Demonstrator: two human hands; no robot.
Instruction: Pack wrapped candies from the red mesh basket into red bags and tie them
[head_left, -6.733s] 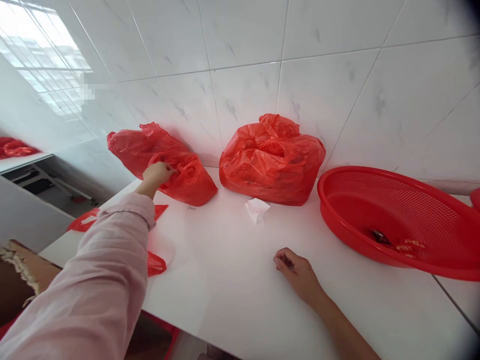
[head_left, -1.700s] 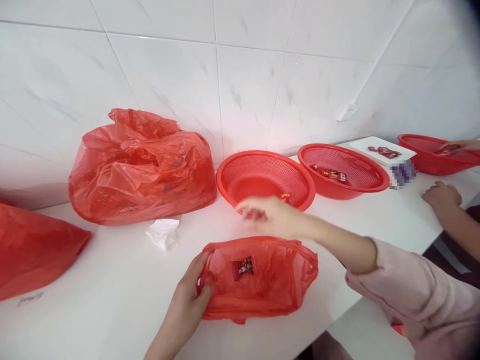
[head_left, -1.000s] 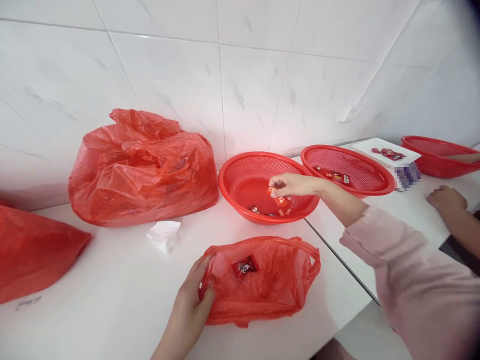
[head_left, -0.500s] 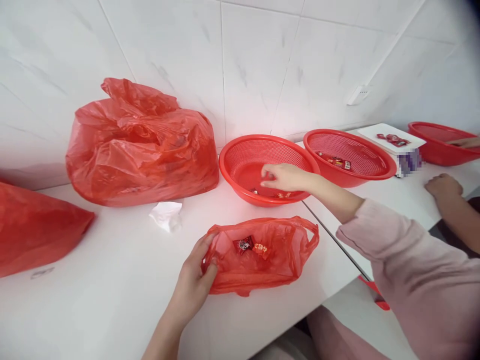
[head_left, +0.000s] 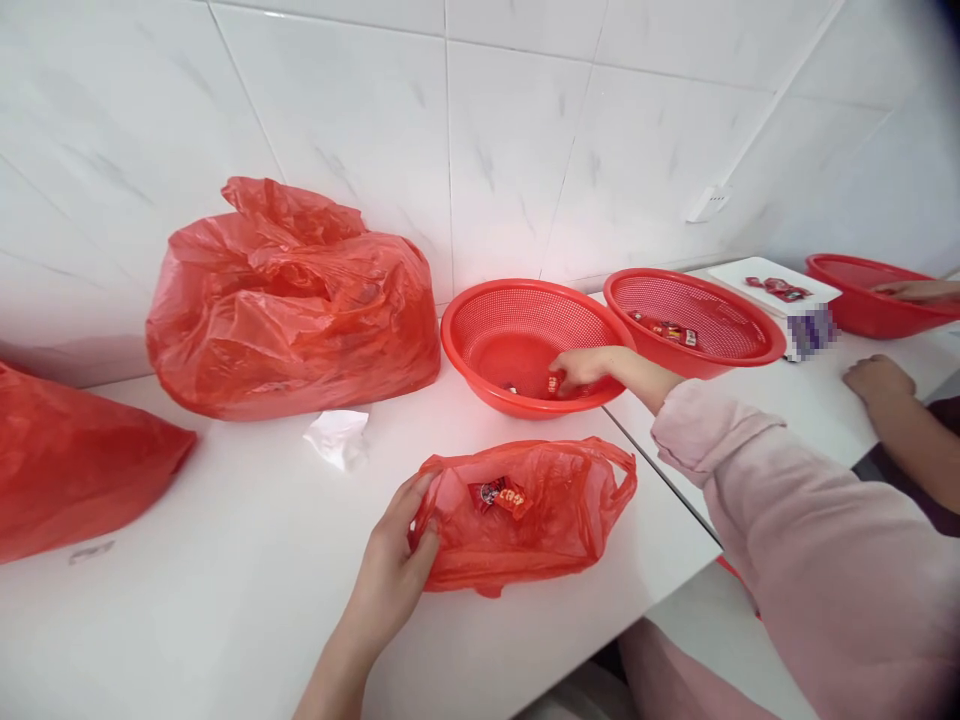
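Note:
My left hand point(head_left: 401, 545) is closed on the left edge of a small red plastic bag point(head_left: 559, 540), which lies with its mouth spread. Inside that bag are a dark-wrapped candy point(head_left: 489, 493) and a red-wrapped candy point(head_left: 515, 499). Down in a red plastic basket point(head_left: 480, 310), my right hand point(head_left: 589, 368) has its fingers closed on a red-wrapped candy point(head_left: 555, 384). A few other small pieces lie on the basket's floor, partly hidden by the hand and the rim.
Big red bags point(head_left: 300, 330) fill the left side by the wall. White paper point(head_left: 339, 438) lies before them. Rightward are a second basket point(head_left: 750, 345) with candies, a white scale point(head_left: 814, 297) carrying wrapped pieces, and a third basket point(head_left: 847, 305). Another person's hands point(head_left: 881, 378) are there.
My right hand has lowered into the basket and closed on a red-wrapped candy. My left hand keeps its hold on the bag. The view has shifted slightly.

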